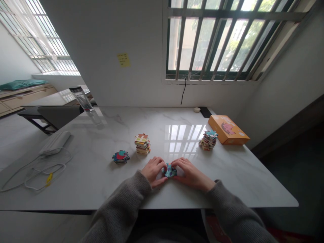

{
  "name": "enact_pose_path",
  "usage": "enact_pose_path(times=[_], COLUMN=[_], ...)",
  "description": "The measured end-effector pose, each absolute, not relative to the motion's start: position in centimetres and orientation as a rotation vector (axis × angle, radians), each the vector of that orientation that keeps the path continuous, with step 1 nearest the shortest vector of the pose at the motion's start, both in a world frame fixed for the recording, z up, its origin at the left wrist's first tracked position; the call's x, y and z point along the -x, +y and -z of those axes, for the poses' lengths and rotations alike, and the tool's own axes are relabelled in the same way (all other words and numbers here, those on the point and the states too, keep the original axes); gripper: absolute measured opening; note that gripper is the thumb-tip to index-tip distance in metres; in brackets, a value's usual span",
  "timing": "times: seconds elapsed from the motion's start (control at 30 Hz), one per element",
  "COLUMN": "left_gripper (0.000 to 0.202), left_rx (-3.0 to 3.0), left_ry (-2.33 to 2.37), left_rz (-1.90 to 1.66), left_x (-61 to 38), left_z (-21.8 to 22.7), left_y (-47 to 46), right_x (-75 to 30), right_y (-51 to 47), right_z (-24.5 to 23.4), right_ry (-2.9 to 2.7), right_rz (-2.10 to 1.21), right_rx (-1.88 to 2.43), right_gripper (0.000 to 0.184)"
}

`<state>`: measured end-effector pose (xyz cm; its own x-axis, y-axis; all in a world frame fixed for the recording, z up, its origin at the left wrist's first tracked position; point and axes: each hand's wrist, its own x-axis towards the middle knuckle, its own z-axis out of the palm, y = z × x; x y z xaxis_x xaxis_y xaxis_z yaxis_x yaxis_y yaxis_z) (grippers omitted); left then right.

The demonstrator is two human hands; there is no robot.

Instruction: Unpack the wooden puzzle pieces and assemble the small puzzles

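Between both hands, at the near middle of the marble-patterned table [106,189], are blue jigsaw puzzle pieces [170,170]; I cannot tell how many. My left hand [155,171] grips them from the left with thumb and fingers curled. From the other side my right hand [187,172] holds them the same way. A low pile of dark blue and red puzzle pieces [120,157] lies left of my left hand. Beyond that hand rises a taller stack of puzzle pieces [142,144], brown and yellow on top. Another tall stack [208,140], topped with light blue, stands to the right.
An orange box [228,130] lies at the right edge, with a black phone-like slab [205,112] and a small white dish [196,109] behind it. A glass bottle [82,99] stands back left. A white device [55,142] and its looped cable [48,172] occupy the left side.
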<state>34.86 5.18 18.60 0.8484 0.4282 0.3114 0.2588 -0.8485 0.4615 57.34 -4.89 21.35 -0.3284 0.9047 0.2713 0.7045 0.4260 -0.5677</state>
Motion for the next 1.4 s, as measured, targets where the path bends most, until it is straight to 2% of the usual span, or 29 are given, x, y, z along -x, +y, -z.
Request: enact_pose_path(times=[0.37,0.57,0.63,0.93,1.03,1.13,1.3,1.4], left_gripper=[0.021,0.017,0.016,0.018,0.025,0.036,0.038,0.036], left_rx=[-2.618,-2.587,-2.584,-2.612,-2.606,-2.576,-2.577,-2.661], left_ry=[0.465,0.433,0.433,0.48,0.509,0.547,0.803,0.911], left_rz=[-0.589,-0.628,-0.622,-0.515,-0.51,-0.571,-0.587,-0.493], left_x=[-34.9,-34.4,-34.4,-34.9,-34.9,-34.9,-35.3,-35.7], left_z=[-18.2,-18.6,-18.7,-18.5,-18.7,-18.8,-18.9,-19.1], left_y=[5.6,5.7,5.6,5.3,5.1,4.9,4.8,4.5], right_x=[-57.5,-57.7,-57.8,-57.4,-57.3,-57.3,-56.8,-56.3], right_y=[-4.9,-5.3,-5.5,-5.5,-5.6,-5.6,-5.1,-4.9], right_z=[-21.2,-21.2,-21.4,-21.4,-21.7,-22.0,-21.7,-21.2], right_ry=[-2.098,-2.081,-2.071,-2.096,-2.115,-2.114,-2.021,-2.018], right_rz=[-0.473,-0.514,-0.522,-0.516,-0.503,-0.505,-0.42,-0.352], right_rx=[1.404,1.41,1.418,1.433,1.427,1.422,1.564,1.645], right_gripper=[0.035,0.063,0.068,0.07,0.071,0.066,0.029,0.019])
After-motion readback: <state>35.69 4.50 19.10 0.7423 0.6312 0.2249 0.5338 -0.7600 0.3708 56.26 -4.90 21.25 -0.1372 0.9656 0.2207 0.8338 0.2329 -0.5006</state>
